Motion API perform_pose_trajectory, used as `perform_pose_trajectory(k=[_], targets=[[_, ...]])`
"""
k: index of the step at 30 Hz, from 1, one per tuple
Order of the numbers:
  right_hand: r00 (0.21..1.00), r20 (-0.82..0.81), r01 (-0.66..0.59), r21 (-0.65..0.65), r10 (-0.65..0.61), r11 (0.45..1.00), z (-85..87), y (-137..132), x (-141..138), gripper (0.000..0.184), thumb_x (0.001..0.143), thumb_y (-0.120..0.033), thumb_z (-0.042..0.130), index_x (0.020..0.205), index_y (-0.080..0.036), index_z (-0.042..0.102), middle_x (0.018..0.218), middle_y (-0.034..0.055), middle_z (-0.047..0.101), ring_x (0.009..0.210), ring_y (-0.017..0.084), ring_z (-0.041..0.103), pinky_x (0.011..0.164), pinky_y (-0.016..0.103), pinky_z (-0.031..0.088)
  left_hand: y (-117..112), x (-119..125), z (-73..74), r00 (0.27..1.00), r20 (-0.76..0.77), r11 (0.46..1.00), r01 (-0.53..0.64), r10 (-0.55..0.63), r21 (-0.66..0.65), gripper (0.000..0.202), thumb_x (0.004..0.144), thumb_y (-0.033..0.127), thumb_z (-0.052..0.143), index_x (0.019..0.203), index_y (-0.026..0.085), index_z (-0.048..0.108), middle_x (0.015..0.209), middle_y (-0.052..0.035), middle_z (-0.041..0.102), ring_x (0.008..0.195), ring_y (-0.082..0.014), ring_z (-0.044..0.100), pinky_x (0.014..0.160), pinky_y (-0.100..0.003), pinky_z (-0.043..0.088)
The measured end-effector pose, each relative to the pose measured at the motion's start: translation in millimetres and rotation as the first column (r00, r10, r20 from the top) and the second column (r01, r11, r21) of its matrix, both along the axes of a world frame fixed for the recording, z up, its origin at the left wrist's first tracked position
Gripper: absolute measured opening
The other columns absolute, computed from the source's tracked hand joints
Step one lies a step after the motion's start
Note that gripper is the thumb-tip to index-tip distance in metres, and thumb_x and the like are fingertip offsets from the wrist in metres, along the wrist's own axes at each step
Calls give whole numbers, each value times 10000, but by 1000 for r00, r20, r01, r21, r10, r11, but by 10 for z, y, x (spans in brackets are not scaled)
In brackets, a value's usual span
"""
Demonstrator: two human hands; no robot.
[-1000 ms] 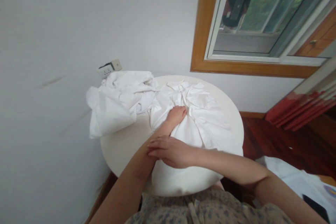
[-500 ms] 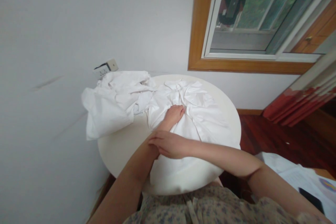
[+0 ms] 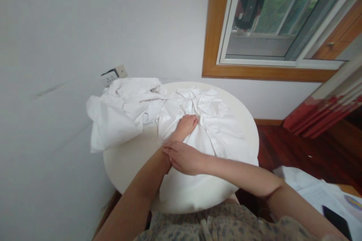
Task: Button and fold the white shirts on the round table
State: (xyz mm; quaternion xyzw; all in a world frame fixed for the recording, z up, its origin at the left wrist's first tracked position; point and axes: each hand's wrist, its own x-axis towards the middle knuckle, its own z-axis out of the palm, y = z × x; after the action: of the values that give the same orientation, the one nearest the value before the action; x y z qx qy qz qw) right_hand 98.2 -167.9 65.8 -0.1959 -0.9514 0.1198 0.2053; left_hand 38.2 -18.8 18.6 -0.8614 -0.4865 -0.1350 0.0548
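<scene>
White cloth (image 3: 223,128), one piece: plain, thin-looking, strongly creased, with folds fanning out from a gathered centre. It lies across the middle and right of the round table (image 3: 127,163) and reaches toward the table's near edge.

Bunched white cloth (image 3: 121,115), one heap: loosely crumpled, on the table's far left, overhanging its rim. It meets the first cloth; whether the two are joined cannot be told.

Hands, two. Left hand (image 3: 186,126): on the first cloth, above the table's middle, fingers bent at the gathered folds; whether it grips the fabric cannot be told. Right hand (image 3: 185,157): laid across the left forearm just behind the wrist, fingers together; whether it clasps cannot be told. The hands are thus close, one behind the other.

Wall plates, two, beyond the table's far left: a socket plate (image 3: 109,78) and a smaller plate (image 3: 121,70) just beside it.

Window (image 3: 266,15), one, wood-framed, beyond the table's far right. Curtain (image 3: 319,109), red and pale, right of the table. Floor (image 3: 271,143), dark red, same side.

White covering (image 3: 305,188), one, right of the table's near side, bearing one dark flat object (image 3: 336,220).
</scene>
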Motion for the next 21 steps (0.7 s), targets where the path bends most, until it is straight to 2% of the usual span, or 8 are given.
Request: perform_pose_trajectory(k=[5, 6, 9, 12, 15, 18, 20, 21], targets=[[980, -64, -192, -23, 190, 981, -64, 103, 109, 453, 875, -161, 446, 1313, -50, 481, 1381, 171, 482, 1331, 181, 359, 1107, 330, 321, 17, 3, -10, 1000, 4, 1000, -11, 11, -4, 317, 975, 340, 324, 970, 185, 600, 912, -67, 664, 935, -195, 599, 851, -309, 444], [986, -78, -147, -37, 144, 988, -72, 197, 180, 451, 875, -146, 435, 1318, -71, 480, 1368, 162, 499, 1315, 180, 382, 1098, 348, 333, 26, 2, -10, 1000, 6, 1000, -16, 16, -13, 319, 975, 339, 322, 971, 186, 603, 916, -66, 665, 935, -193, 599, 858, -310, 443], [966, -120, 218, -85, -227, 972, -38, 544, 489, 420, 897, -189, 441, 1301, -90, 495, 1310, 182, 538, 1265, 241, 434, 1066, 456, 346, 50, -9, -8, 1000, 10, 997, 25, -24, -71, 265, 954, 310, 382, 976, 191, 618, 960, -60, 673, 959, -182, 598, 888, -297, 435], [882, -79, 459, -68, -464, 886, 74, 789, 851, 386, 910, -204, 454, 1277, -103, 517, 1272, 169, 556, 1213, 246, 474, 1048, 423, 352, 48, -19, -8, 998, 23, 995, 61, -59, -84, 229, 931, 280, 425, 1011, 189, 620, 1006, -61, 671, 985, -184, 594, 899, -294, 430], [752, 100, 658, -67, -651, 750, 147, 850, 1135, 349, 902, -221, 498, 1232, -116, 544, 1183, 168, 583, 1105, 246, 548, 950, 360, 406, 25, -12, -9, 999, 30, 999, 13, -12, -31, 291, 961, 314, 352, 995, 182, 609, 942, -72, 668, 947, -198, 601, 866, -315, 439], [608, 285, 788, -105, -741, 607, 93, 846, 1268, 398, 898, -372, 545, 1201, -115, 533, 1118, 173, 606, 934, 237, 617, 786, 308, 434, 9, 2, -5, 1000, 20, 1000, 5, -5, -12, 320, 975, 338, 315, 965, 190, 599, 914, -67, 664, 922, -193, 604, 848, -312, 440], [583, 358, 806, -143, -730, 574, 9, 867, 1285, 438, 893, -487, 526, 1137, -124, 550, 1026, 156, 644, 850, 232, 627, 699, 287, 413, 7, 6, -1, 1000, 13, 1000, 6, -5, -9, 314, 976, 339, 316, 957, 192, 593, 910, -63, 663, 914, -192, 604, 836, -307, 441], [595, 374, 797, -158, -712, 583, -37, 889, 1282, 429, 897, -510, 504, 1093, -133, 564, 973, 142, 658, 824, 226, 624, 671, 278, 395, 8, 5, 1, 1000, 11, 1000, 4, -4, -6, 310, 975, 340, 318, 955, 193, 590, 910, -62, 664, 914, -193, 604, 830, -305, 441]])
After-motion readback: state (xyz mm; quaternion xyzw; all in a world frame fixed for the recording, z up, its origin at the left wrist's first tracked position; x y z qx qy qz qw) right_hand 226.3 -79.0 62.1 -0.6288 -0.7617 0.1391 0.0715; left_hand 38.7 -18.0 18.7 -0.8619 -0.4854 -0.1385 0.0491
